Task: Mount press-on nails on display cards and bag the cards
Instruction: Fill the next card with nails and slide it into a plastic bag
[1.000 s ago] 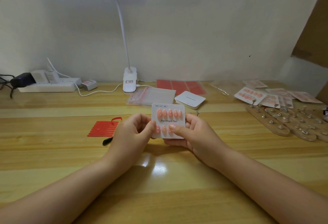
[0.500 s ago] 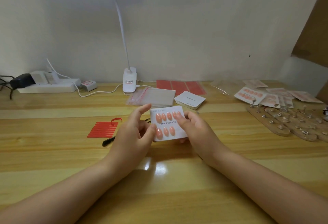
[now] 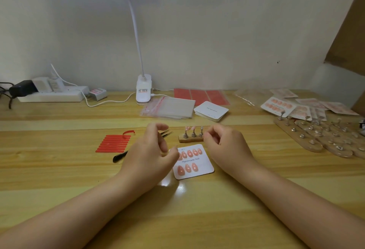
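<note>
Display card [image 3: 194, 162] flat on the wooden desk [image 3: 197, 219], face up, slightly askew, printed "Handmade Nail". 5 pink nails in the top row, 3 visible in the bottom row, left edge partly hidden behind the left hand [image 3: 152, 154]. Laid flat probably to free both hands for the remaining nails. Just beyond the card, a small wooden holder [image 3: 190, 139] with 3 metal stands, 2 of them carrying pink nails, the third apparently bare. Likely the source of the missing pieces, hence kept close.

Left hand hovering at the card's left edge, fingers loosely curled, thumb and forefinger apart, nothing seen in them. Right hand [image 3: 227, 146] hovering beside the holder's right end, fingers loosely curled, nothing visible between them; contact with the holder hard to tell.

Behind the left hand, tweezers [image 3: 166, 133] and a black-handled tool [image 3: 120, 156], beside red adhesive strips [image 3: 114, 143]. Farther back, zip bags [image 3: 167, 107] for bagging, a stack of blank cards [image 3: 211, 110], red sheets [image 3: 201, 96]. At far right, finished cards [image 3: 278, 106] and larger wooden holders [image 3: 320, 138]. Against the wall, a clip lamp [image 3: 143, 89] and a power strip [image 3: 51, 95].

No obstacle between hands and holder; only the left hand covering the card's left side.
</note>
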The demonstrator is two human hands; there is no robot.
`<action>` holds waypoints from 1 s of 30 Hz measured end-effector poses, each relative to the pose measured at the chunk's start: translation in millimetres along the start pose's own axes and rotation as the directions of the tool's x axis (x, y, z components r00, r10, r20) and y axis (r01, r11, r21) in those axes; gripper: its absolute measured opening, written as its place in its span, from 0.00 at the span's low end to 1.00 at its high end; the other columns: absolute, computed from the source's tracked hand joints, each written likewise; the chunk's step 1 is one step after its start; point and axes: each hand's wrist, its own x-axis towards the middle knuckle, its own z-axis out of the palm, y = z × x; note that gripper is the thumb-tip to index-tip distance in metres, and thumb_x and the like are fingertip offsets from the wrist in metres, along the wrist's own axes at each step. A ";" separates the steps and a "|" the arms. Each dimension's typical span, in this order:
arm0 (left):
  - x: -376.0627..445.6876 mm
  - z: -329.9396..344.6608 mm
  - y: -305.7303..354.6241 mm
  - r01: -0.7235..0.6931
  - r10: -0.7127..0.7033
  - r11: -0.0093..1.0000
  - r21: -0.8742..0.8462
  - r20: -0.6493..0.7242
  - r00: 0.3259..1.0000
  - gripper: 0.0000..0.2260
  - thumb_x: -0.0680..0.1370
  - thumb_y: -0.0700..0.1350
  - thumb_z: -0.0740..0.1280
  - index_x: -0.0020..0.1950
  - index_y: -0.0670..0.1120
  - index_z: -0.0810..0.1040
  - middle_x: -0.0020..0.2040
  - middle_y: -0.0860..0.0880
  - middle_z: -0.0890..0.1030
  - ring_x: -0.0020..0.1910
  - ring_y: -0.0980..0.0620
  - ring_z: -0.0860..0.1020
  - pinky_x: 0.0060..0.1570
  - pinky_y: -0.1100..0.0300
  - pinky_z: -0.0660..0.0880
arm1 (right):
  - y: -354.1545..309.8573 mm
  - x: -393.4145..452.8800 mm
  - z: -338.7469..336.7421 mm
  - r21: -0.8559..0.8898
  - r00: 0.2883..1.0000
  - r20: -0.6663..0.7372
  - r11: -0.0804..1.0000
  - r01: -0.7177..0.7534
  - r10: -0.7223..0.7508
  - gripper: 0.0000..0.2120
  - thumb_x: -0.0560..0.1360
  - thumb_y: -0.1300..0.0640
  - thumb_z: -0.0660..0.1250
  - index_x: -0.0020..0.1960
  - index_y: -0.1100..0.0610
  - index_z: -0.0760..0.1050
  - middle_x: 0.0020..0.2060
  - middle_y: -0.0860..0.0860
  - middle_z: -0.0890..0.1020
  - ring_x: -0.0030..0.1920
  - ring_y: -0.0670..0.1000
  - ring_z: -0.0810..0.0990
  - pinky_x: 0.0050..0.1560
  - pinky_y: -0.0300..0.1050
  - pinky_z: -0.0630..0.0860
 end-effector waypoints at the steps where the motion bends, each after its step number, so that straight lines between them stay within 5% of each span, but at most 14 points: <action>1: 2.0 0.2 -0.7 0.009 -0.008 1.000 -0.025 0.024 1.000 0.24 0.74 0.50 0.69 0.68 0.53 0.65 0.46 0.57 0.77 0.49 0.57 0.75 0.50 0.55 0.75 | -0.3 -0.2 0.1 -0.010 1.000 0.025 1.000 0.002 -0.002 0.08 0.77 0.57 0.63 0.41 0.55 0.78 0.28 0.45 0.73 0.31 0.45 0.70 0.31 0.42 0.66; 4: 5.6 1.1 -3.2 0.048 -0.048 0.999 0.000 0.196 0.979 0.35 0.75 0.54 0.69 0.77 0.56 0.54 0.67 0.57 0.71 0.70 0.54 0.64 0.68 0.51 0.65 | -2.6 -0.4 1.4 -0.098 0.995 0.103 0.995 0.015 -0.004 0.08 0.77 0.56 0.63 0.50 0.50 0.81 0.28 0.43 0.74 0.34 0.46 0.74 0.32 0.41 0.67; 7: 6.4 3.1 -5.9 -0.001 -0.032 0.995 0.103 0.317 0.948 0.39 0.76 0.60 0.65 0.79 0.58 0.44 0.74 0.61 0.63 0.74 0.55 0.53 0.70 0.54 0.54 | -6.8 -1.0 1.0 -0.177 0.986 0.165 0.983 0.041 -0.012 0.13 0.78 0.54 0.61 0.59 0.49 0.80 0.36 0.43 0.80 0.41 0.49 0.78 0.38 0.43 0.72; 10: 7.2 3.6 -7.9 -0.016 -0.025 0.994 0.113 0.352 0.936 0.40 0.75 0.61 0.65 0.78 0.58 0.43 0.74 0.63 0.61 0.74 0.56 0.51 0.67 0.55 0.52 | -8.1 -0.7 1.0 -0.197 0.985 0.172 0.979 0.056 -0.022 0.14 0.78 0.54 0.60 0.61 0.48 0.79 0.46 0.46 0.84 0.47 0.51 0.79 0.43 0.45 0.74; 15: 4.2 3.1 -7.7 -0.046 0.024 0.997 0.061 0.327 0.945 0.39 0.75 0.61 0.65 0.78 0.60 0.46 0.68 0.69 0.66 0.71 0.56 0.55 0.63 0.58 0.55 | -3.4 1.3 2.1 -0.220 0.992 0.123 0.974 0.062 -0.036 0.11 0.79 0.54 0.60 0.38 0.54 0.75 0.27 0.49 0.74 0.32 0.53 0.71 0.31 0.46 0.64; 23: 2.5 1.8 -4.9 -0.101 0.062 0.991 0.093 0.347 0.936 0.39 0.73 0.62 0.64 0.78 0.61 0.46 0.68 0.70 0.65 0.70 0.59 0.55 0.65 0.57 0.56 | 3.2 5.2 1.6 -0.128 0.999 0.042 0.992 0.020 -0.015 0.08 0.76 0.48 0.68 0.42 0.47 0.84 0.27 0.42 0.77 0.30 0.41 0.73 0.28 0.33 0.60; 30: 2.2 3.5 -4.3 -0.118 0.067 0.985 0.123 0.354 0.933 0.39 0.71 0.66 0.62 0.77 0.64 0.45 0.68 0.70 0.64 0.68 0.61 0.55 0.63 0.58 0.57 | 1.9 2.4 0.5 -0.149 0.999 0.026 0.989 0.027 -0.024 0.07 0.75 0.52 0.67 0.44 0.48 0.83 0.28 0.41 0.77 0.32 0.42 0.74 0.32 0.40 0.69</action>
